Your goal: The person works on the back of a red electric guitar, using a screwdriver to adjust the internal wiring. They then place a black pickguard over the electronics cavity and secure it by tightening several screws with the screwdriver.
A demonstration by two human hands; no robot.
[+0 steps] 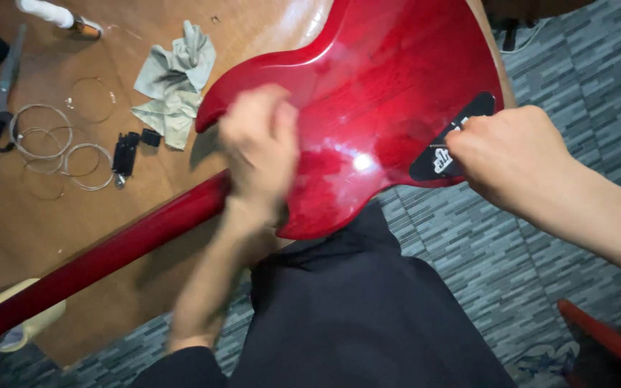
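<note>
Two bare hands, no gloves, rings or watch visible. Left hand (259,147) is motion-blurred, forearm bare, with a dark sleeve cuff (185,359) showing only near the bottom edge. Right hand (513,154) is sharper, its forearm bare to the frame edge with no sleeve seen. Dark, plain black trousers (353,316) cover the lap, fabric lightly creased.

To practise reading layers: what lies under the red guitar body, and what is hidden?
Under the red guitar body show the wooden table and the person's dark-clothed lap. The left hand rests on top. The guitar's downward face is covered.
</note>
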